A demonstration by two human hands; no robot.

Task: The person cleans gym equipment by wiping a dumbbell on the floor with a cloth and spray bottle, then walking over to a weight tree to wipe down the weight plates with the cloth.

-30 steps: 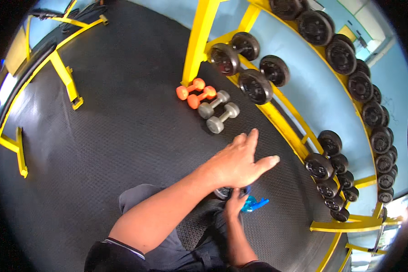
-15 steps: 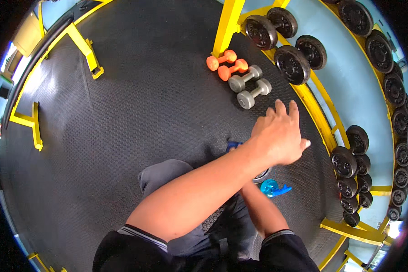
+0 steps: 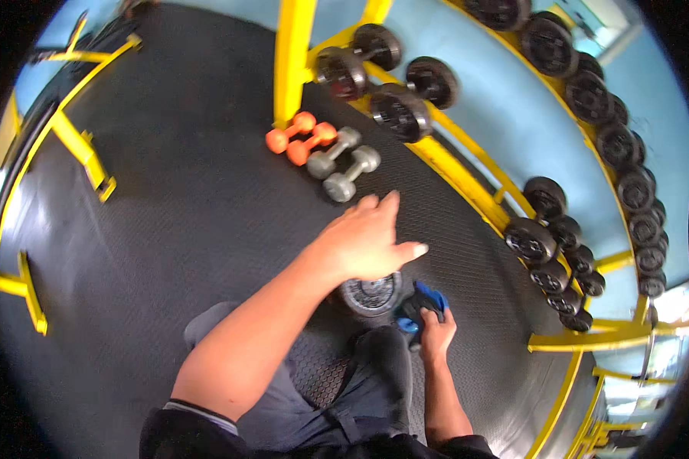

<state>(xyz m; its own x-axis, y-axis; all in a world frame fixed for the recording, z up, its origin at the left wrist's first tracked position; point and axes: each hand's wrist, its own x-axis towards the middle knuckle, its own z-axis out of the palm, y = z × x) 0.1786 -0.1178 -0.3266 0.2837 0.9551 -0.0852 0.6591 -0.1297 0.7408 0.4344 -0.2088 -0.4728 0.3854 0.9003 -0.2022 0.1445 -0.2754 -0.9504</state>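
Just right of the round dark weight (image 3: 373, 297), the right hand (image 3: 438, 334) grips a blue-and-black bundle (image 3: 415, 309), while the left hand (image 3: 366, 242), fingers spread and empty, overlaps the weight's far edge in view.

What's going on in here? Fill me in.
The person's left hand is held out open, partly hiding a round, dark, metal-looking weight; whether they touch can't be told. The right hand grips a soft-looking blue-and-black item, perhaps a glove, to the right of the weight. Beyond the left hand, two orange dumbbells and two grey dumbbells lie on the black textured floor, beside a yellow metal rack holding dark, round-headed dumbbells.
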